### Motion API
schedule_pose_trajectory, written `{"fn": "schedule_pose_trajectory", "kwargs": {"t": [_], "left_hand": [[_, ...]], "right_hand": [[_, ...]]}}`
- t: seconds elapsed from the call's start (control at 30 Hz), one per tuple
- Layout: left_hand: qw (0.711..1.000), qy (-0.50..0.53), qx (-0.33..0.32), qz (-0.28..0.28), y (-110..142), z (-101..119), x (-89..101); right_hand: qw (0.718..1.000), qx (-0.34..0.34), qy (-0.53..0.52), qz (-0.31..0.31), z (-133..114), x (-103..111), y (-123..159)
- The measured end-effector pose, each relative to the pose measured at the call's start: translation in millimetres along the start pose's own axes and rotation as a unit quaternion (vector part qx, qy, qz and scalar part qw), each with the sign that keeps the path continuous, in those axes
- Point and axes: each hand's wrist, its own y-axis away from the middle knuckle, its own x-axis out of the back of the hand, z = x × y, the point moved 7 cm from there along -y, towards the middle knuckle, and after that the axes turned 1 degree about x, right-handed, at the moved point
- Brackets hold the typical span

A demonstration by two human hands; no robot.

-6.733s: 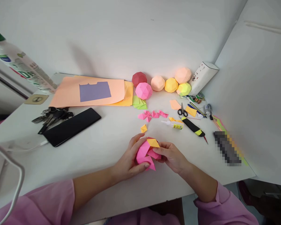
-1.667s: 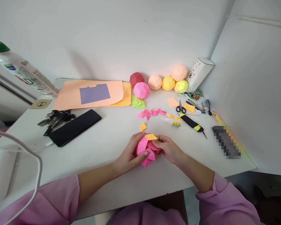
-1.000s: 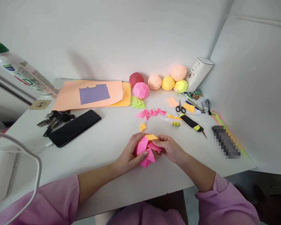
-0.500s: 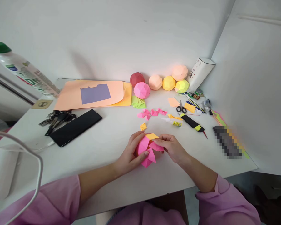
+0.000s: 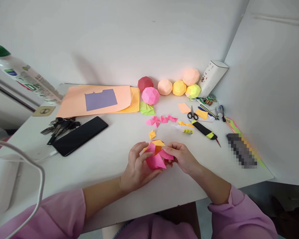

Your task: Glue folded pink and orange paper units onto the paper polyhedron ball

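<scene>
Here, below the folded yellow paper piece (image 5: 152, 134), left hand (image 5: 137, 166) fingers cradle and right hand (image 5: 183, 158) fingertips pinch the pink-and-orange faceted paper shape (image 5: 156, 160).

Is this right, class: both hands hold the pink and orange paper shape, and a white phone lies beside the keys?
Not white: the head view shows a black phone beside the keys. The left hand and right hand do hold the paper shape.

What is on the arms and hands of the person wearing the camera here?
Loose pinkish-purple sleeves end near the elbows, the left sleeve and the right sleeve alike. Both the left hand and the right hand are bare, with no gloves.
</scene>
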Motion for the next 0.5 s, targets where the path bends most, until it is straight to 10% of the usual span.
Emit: {"fn": "schedule_pose_trajectory", "kwargs": {"t": [0.5], "left_hand": [[0.997,0.066,-0.014,-0.045,-1.1,1.5,-7.2]], "right_hand": [[0.998,-0.001,-0.069,0.005,13.1,-7.8,0.8]]}}
